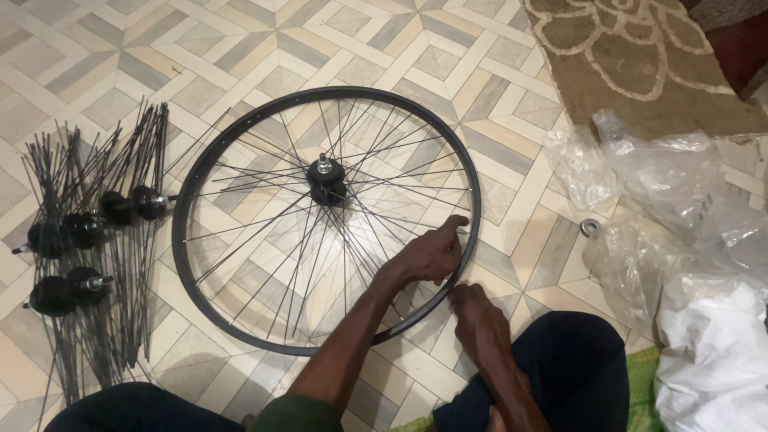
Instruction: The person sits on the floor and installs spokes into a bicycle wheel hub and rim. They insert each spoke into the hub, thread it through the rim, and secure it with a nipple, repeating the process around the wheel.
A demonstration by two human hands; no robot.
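One view only, from the head camera looking down. A black rim (240, 140) lies flat on the patterned tile floor (96, 48), with thin spokes (256, 232) fanning from a black hub (327, 186) at its centre. The left hand (430, 254) sits inside the rim at its lower right, fingers curled and pinching the outer end of one spoke right at the rim; the spoke tip itself is too thin to make out. The right hand (478, 316) is just outside the rim at the same spot, fingertips pressed to the rim's outer edge. Whether it grips something small there cannot be told, since the fingers hide it. Both forearms run off the bottom edge, between dark-clad knees (572, 352).

Left of the rim lie several more hubs with spokes (88, 240), loosely bundled and partly cut off at the bottom. Right of the rim are crumpled clear plastic bags (656, 184), with a small metal ring (591, 227) among them. Beyond the rim to the upper right, a brown mat (632, 56) is cut by the frame edge.
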